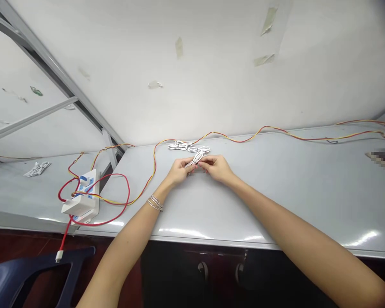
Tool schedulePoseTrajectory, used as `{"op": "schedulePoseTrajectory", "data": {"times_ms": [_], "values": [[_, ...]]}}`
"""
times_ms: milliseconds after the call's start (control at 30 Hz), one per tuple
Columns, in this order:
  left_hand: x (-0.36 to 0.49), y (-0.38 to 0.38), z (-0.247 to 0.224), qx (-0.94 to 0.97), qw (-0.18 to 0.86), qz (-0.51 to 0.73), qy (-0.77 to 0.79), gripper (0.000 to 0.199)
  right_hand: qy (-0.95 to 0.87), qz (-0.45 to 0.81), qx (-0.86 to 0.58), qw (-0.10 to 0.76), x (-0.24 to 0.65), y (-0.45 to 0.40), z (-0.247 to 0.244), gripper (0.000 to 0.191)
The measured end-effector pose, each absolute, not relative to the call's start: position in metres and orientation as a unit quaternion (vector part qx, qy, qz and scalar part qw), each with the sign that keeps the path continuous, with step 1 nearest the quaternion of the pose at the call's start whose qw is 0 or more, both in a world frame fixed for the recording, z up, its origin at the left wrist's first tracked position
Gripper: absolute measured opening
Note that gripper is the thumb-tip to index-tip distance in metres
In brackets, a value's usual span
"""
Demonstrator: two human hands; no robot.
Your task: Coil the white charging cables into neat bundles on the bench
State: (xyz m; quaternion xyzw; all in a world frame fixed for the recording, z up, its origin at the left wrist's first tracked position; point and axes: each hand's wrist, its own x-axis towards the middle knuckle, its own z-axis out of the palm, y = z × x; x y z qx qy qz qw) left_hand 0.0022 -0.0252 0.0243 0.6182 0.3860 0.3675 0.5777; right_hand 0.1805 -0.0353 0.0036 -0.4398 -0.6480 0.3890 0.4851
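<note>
A bundle of coiled white cable with a dark tie around its middle is held between my two hands, just above the grey tabletop. My left hand pinches its lower left part between thumb and fingers. From the other side, the closed fingertips of my right hand meet the bundle near the dark tie; whether they grip the tie or the cable is too small to tell. Just beyond my hands lie two more white cable bundles, close together near the wall.
A red and yellow twisted wire runs along the wall's foot. On the left, a white power strip carries plugs and a looped red cable. Another white bundle lies far left. A blue stool stands below the table.
</note>
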Motion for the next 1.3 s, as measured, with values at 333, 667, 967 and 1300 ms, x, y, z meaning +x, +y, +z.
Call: {"op": "schedulePoseTrajectory", "data": {"times_ms": [333,667,967,1300], "values": [[0.002,-0.025,0.023,0.521,0.686,0.362,0.357,0.031,-0.673,0.277,-0.437,0.53,0.174,-0.048,0.009,0.013],[0.001,-0.03,0.027,0.507,0.707,0.353,0.344,0.026,-0.77,0.139,-0.379,0.495,0.176,-0.05,0.012,0.019],[0.002,-0.027,0.024,0.495,0.714,0.344,0.356,0.022,-0.791,0.147,-0.384,0.452,0.179,-0.051,0.019,0.017],[0.003,-0.029,0.025,0.467,0.737,0.339,0.351,0.022,-0.8,0.138,-0.365,0.455,0.183,-0.047,0.017,0.017]]}}
